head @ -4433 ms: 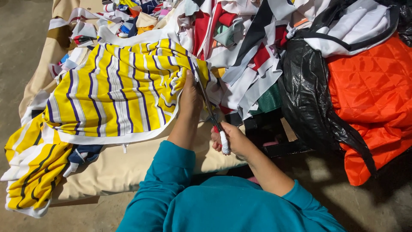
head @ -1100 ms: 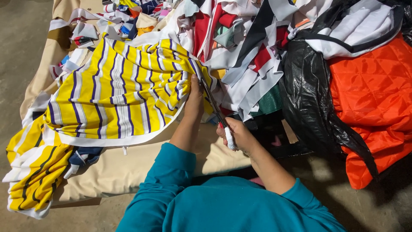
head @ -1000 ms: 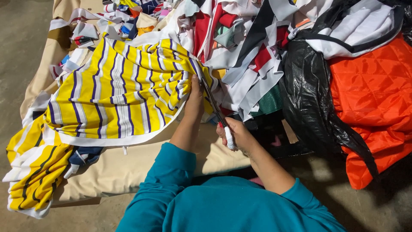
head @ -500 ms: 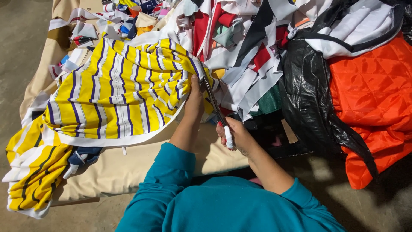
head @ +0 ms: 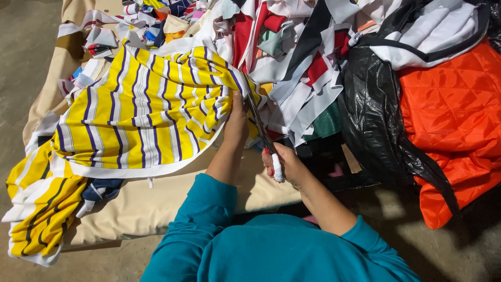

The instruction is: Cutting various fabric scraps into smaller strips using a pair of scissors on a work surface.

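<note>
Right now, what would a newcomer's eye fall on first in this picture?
First the yellow cloth with purple and white stripes, spread at centre left over a beige sheet. The left hand holds its edge while the right hand works long metal scissors along it. At far right lies a bright orange quilted fabric beside a black plastic bag.

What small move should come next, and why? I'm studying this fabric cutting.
Probably close the scissors and slide them further up: their blades already lie along the striped yellow fabric edge, which the left hand holds while the right hand grips the handles.

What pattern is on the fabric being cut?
Yellow, white and dark purple stripes on the fabric, clearest in the head view.
</note>
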